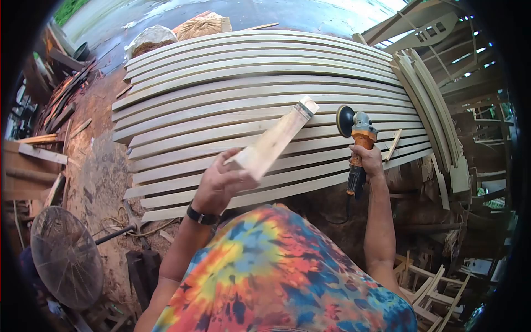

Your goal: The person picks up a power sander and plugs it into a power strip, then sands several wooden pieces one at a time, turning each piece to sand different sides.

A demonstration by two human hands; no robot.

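My left hand (222, 180), a dark watch on its wrist, is closed around the near end of a short wooden block (276, 139). The block tilts up and away to the right, and a dark band crosses it near its far end. In my right hand (367, 159) is an orange and grey angle grinder (363, 135), gripped round its body. Its round dark disc (345, 121) faces left toward the block, with a gap between them. Beneath both hands lie long pale wooden slats (265, 88), set side by side in rows.
More boards (428, 105) lie crosswise at the right end of the slats. A round pedestal fan (66, 257) stands at lower left. Wooden frames (434, 296) are at lower right. Sacks (203, 25) sit beyond the far edge, and scrap wood (69, 91) litters the left ground.
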